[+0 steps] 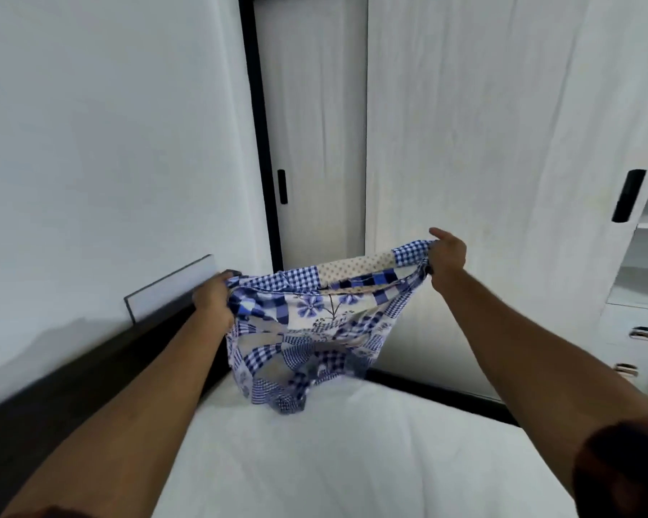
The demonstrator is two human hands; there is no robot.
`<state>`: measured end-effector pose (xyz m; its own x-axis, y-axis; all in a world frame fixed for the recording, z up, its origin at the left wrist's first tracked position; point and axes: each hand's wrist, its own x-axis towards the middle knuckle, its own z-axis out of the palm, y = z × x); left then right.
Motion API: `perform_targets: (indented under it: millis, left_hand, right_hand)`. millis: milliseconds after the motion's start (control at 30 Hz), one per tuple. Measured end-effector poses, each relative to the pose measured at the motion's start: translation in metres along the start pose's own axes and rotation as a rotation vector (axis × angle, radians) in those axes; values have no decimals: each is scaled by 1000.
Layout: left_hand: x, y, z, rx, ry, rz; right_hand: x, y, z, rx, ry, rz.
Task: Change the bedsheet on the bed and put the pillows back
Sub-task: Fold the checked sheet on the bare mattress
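Note:
A blue-and-white checked patchwork cloth with flower prints [307, 330] hangs in the air above the bed, bunched and partly folded. My left hand [214, 297] grips its upper left edge. My right hand [447, 256] grips its upper right edge, a little higher, with the forefinger stretched out. The cloth's lower end reaches down almost to the bed's white surface [315, 461]. No pillows are in view.
A dark headboard or bed frame [90, 372] runs along the left, against a white wall. White sliding wardrobe doors with black handles [282, 186] stand behind the bed. Open shelves and drawers [640, 330] are at the right.

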<state>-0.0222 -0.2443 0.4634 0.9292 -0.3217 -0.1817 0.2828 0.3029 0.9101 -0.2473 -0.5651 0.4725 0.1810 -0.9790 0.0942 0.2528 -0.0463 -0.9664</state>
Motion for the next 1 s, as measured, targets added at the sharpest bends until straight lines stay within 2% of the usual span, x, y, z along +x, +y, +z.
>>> perform_targets:
  millis: [100, 233, 367, 500, 567, 633, 700, 767, 833, 867, 933, 967, 1000]
  left_hand:
    - [-6, -25, -16, 74, 109, 13]
    - [-32, -86, -47, 240, 106, -108]
    - [-71, -219, -124, 562, 191, -320]
    - [-134, -326, -197, 769, 143, -623]
    - [-156, -360, -229, 803, 172, -730]
    - [-169, -388, -256, 863, 139, -804]
    - [-181, -396, -264, 812, 103, -905]
    - [-186, -407, -263, 643, 77, -1089]
    - [-178, -404, -240, 576, 6, -1187]
    - [-158, -405, -231, 562, -9, -1154]
    - [-112, -379, -184, 419, -92, -963]
    - [-91, -348, -145, 294, -87, -854]
    - [-69, -314, -110, 142, -100, -771]
  right_hand:
    - [-14, 12, -13, -244, -31, -199]
    - [-55, 70, -47, -331, -52, -108]
    - [-122, 187, -127, -516, -118, 244]
    - [-209, 290, -230, -661, -144, 617]
    - [-245, 333, -279, -589, -169, 845]
    - [-281, 342, -304, -414, -185, 1090]
    - [-302, 351, -317, -401, -153, 1183]
    - [-309, 348, -311, -471, 20, 1136]
    - [-301, 330, -281, -381, 134, 1070]
    - [-285, 314, -252, -347, 86, 1004]
    - [-236, 279, -181, -249, -146, 937]
    - [-202, 261, -143, -173, -170, 920]
    - [-163, 252, -115, -143, -176, 820]
